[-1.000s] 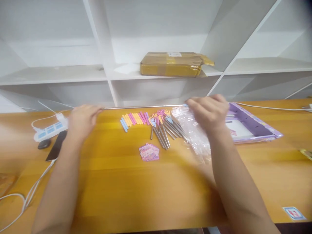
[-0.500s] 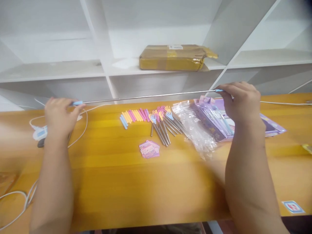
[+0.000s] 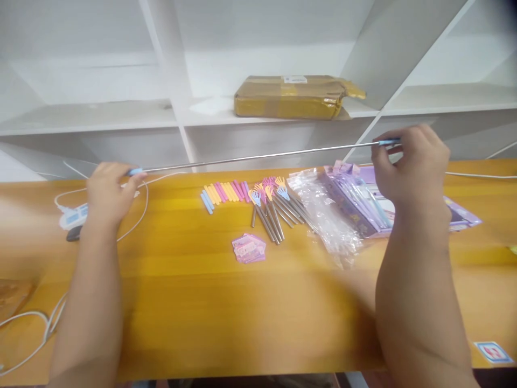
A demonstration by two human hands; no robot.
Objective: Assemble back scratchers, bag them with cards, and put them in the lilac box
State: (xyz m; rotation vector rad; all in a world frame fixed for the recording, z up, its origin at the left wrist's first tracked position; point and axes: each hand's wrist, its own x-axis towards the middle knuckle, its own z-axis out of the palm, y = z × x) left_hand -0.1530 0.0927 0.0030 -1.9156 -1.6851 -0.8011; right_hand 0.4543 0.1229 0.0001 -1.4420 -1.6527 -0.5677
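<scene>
Stretched level above the table is an extended telescopic back scratcher (image 3: 258, 156), a thin metal rod with light blue ends. My left hand (image 3: 113, 191) is closed round its blue left end. At the other end, my right hand (image 3: 414, 161) pinches the blue piece, whose shape is partly hidden by the fingers. Below the rod lies a pile of back scratchers (image 3: 274, 207) with metal rods and blue, orange and pink claw heads. Beside them is a row of coloured sleeves (image 3: 226, 192) in blue, orange, pink and purple. Small pink cards (image 3: 249, 248) lie in front.
A clear plastic bag (image 3: 329, 221) and a purple box (image 3: 355, 207) with packed items lie at the right. A power strip (image 3: 75, 217) and white cables are at the left. Behind, a taped carton (image 3: 291, 99) sits on a white shelf. A sticker (image 3: 493, 352) is near the front edge.
My right hand has moved right and slightly up with its end of the back scratcher. My left hand keeps its hold and appears slightly further right as the view shifts.
</scene>
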